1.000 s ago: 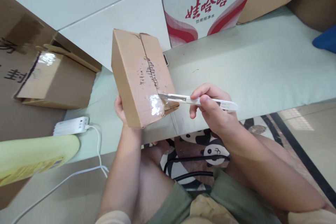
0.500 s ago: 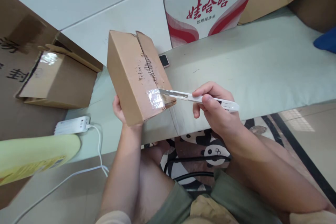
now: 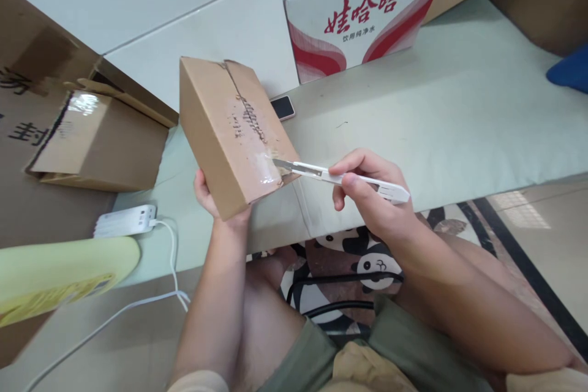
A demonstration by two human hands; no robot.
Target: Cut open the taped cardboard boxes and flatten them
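Observation:
A brown cardboard box (image 3: pixel 206 128) is held tilted above the pale green surface, its taped seam facing up and to the right. My left hand (image 3: pixel 214 202) grips it from below at the near left corner; most of those fingers are hidden behind the box. Clear shiny tape (image 3: pixel 267 174) covers the near end of the seam, and the cardboard around it is scuffed and torn. My right hand (image 3: pixel 374 187) is closed round a white utility knife (image 3: pixel 328 176) with its blade out. The blade tip is at the seam beside the tape; whether it has gone in I cannot tell.
Behind the box lies a phone (image 3: pixel 283 108). A white and red carton (image 3: pixel 353 18) stands at the back. To the left are an opened cardboard box (image 3: pixel 114 141), a white power bank (image 3: pixel 126 220) with its cable (image 3: pixel 174 257), and a light green object (image 3: pixel 68 269).
The cardboard box has shifted slightly left, showing more of the phone. My right hand and the knife have moved a little left and down with it, the blade staying near the tape.

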